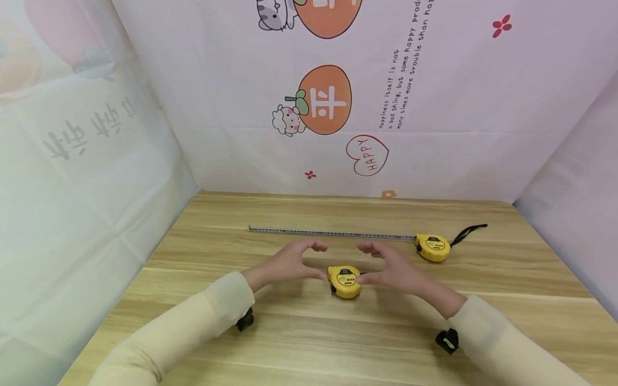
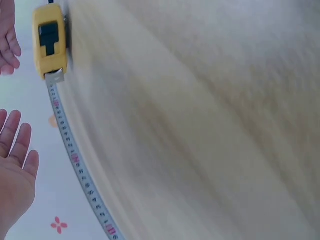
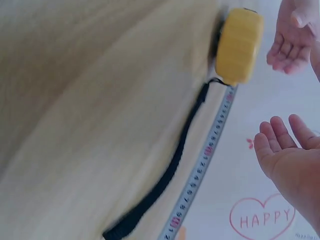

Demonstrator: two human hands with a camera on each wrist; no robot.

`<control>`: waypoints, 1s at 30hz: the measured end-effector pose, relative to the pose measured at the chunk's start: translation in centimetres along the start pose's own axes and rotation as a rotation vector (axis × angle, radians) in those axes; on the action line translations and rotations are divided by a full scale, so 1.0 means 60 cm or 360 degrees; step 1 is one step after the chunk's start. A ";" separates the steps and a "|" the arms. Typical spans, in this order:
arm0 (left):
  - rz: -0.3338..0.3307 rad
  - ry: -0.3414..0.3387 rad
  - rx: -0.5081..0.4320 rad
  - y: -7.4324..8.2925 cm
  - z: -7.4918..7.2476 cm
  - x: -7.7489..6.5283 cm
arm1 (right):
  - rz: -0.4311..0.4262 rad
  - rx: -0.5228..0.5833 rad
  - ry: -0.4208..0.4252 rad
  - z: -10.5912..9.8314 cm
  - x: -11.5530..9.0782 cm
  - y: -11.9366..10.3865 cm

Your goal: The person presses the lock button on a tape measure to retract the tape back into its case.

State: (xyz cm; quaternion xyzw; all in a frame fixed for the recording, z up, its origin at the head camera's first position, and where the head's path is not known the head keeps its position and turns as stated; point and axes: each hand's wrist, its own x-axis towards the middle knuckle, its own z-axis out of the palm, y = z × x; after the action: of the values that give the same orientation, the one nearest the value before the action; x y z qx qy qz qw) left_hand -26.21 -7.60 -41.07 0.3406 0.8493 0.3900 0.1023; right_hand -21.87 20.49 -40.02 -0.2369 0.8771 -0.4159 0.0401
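Observation:
A yellow tape measure (image 1: 344, 282) lies on the table between the two hands. Its black lock button (image 2: 49, 37) and metal hook (image 2: 55, 76) face the left wrist camera, while a black strap (image 3: 175, 155) trails from the other end. My left hand (image 1: 293, 262) hovers on its left side, fingers loosely curved and thumb close to the case. On the opposite side is my right hand (image 1: 397, 268), similarly curved, its thumb overlapping the case's edge in the head view. Both wrist views show the palms apart from the case, holding nothing.
Farther back, a second yellow tape measure (image 1: 433, 247) lies with its blade (image 1: 333, 234) drawn out leftward across the wooden table (image 1: 309, 348). Its black strap (image 1: 467, 232) points right. Printed white cloth (image 1: 232, 107) hangs behind and at both sides.

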 end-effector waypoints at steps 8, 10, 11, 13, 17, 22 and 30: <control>0.0000 0.0131 0.0001 -0.009 -0.034 -0.013 | 0.0003 -0.0085 0.0143 -0.036 -0.012 -0.001; -0.0004 0.0170 -0.0008 -0.013 -0.042 -0.016 | 0.0004 -0.0123 0.0177 -0.046 -0.014 0.001; -0.0009 0.0192 -0.0012 -0.015 -0.047 -0.017 | 0.0001 -0.0140 0.0191 -0.051 -0.015 0.003; -0.0020 0.0231 -0.0020 -0.021 -0.056 -0.021 | 0.0003 -0.0188 0.0216 -0.062 -0.017 0.007; -0.0047 0.0269 -0.0023 -0.032 -0.077 -0.027 | 0.0050 -0.0280 0.0256 -0.084 -0.022 0.015; -0.0082 0.0308 0.0018 -0.056 -0.100 -0.035 | 0.0093 -0.0398 0.0283 -0.109 -0.031 0.031; -0.0197 0.0395 0.0100 -0.097 -0.132 -0.050 | 0.0182 -0.0533 0.0219 -0.140 -0.036 0.069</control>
State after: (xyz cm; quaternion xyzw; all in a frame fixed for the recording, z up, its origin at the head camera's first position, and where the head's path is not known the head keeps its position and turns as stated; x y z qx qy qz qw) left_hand -30.36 -16.97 -40.27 0.2398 0.8866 0.3955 0.0096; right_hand -23.82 29.67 -37.93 -0.1611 0.9468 -0.2763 -0.0366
